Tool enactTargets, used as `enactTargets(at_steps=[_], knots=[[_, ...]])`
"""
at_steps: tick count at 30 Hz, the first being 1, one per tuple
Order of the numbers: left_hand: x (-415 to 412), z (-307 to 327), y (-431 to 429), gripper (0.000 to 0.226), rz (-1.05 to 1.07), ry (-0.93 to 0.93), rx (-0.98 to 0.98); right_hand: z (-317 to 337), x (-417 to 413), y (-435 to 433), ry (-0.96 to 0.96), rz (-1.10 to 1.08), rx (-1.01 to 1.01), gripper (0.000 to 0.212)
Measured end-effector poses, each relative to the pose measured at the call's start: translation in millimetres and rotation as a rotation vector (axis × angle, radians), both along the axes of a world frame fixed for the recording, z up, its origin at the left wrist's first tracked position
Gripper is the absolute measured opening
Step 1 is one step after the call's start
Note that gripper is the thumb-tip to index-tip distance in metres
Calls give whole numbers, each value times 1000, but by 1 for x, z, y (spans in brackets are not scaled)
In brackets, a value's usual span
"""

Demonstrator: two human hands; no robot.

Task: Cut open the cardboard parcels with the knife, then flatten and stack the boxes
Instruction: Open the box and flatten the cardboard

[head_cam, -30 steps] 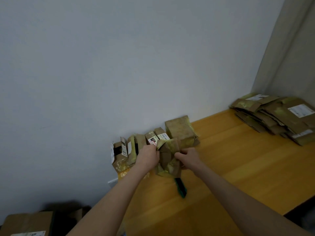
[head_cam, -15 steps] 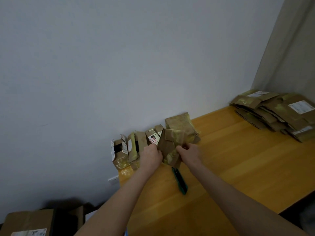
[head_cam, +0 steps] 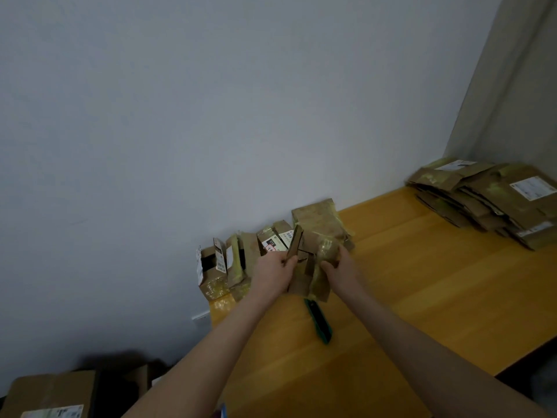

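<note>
Above the wooden table (head_cam: 422, 282) I hold a small opened cardboard box (head_cam: 310, 263) with yellowish tape between both hands. My left hand (head_cam: 272, 274) grips its left flap, thumb on the edge. My right hand (head_cam: 339, 271) grips its right side, fingers curled round the cardboard. A green-handled knife (head_cam: 319, 321) lies on the table just below the box, in neither hand. Behind the box, several small parcels (head_cam: 238, 260) stand in a row against the wall, with a bigger taped parcel (head_cam: 318, 218) at their right end.
A stack of flattened boxes (head_cam: 488, 200) lies at the table's far right near a curtain (head_cam: 512, 86). A large cardboard box (head_cam: 51, 396) sits low at bottom left beside the table. The grey wall runs along the table's back edge.
Both hands have lifted the small box slightly and turned it, spreading its flaps. The view has shifted a little. The knife has stayed on the table.
</note>
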State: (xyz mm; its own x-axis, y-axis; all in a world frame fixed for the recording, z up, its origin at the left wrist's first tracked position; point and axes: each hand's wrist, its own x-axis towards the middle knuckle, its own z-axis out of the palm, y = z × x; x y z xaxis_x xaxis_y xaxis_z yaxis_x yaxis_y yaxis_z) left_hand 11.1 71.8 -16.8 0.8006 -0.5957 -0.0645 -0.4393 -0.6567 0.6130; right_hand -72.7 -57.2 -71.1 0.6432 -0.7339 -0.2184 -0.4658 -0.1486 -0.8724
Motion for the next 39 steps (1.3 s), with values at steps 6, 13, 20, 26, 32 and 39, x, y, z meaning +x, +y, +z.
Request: enactTargets(at_steps=[6,13,20,26,32,39], knots=[[-21,0,-11,29,-112,-262,8,7,1,-1,261,-29,-164,77],[-1,4,-1,39,-52,-122,31,9,-7,-12,181,169,-169,22],[15,2,13,33,60,130,-88,18,-21,-11,-66,117,160,16],[23,2,23,40,43,92,-62,13,-15,-7,-86,27,199,18],[20,11,13,39,-161,-140,45,19,-5,-6,229,154,-452,96],[22,14,8,36,-282,-248,68,34,-4,-3,318,339,-647,45]])
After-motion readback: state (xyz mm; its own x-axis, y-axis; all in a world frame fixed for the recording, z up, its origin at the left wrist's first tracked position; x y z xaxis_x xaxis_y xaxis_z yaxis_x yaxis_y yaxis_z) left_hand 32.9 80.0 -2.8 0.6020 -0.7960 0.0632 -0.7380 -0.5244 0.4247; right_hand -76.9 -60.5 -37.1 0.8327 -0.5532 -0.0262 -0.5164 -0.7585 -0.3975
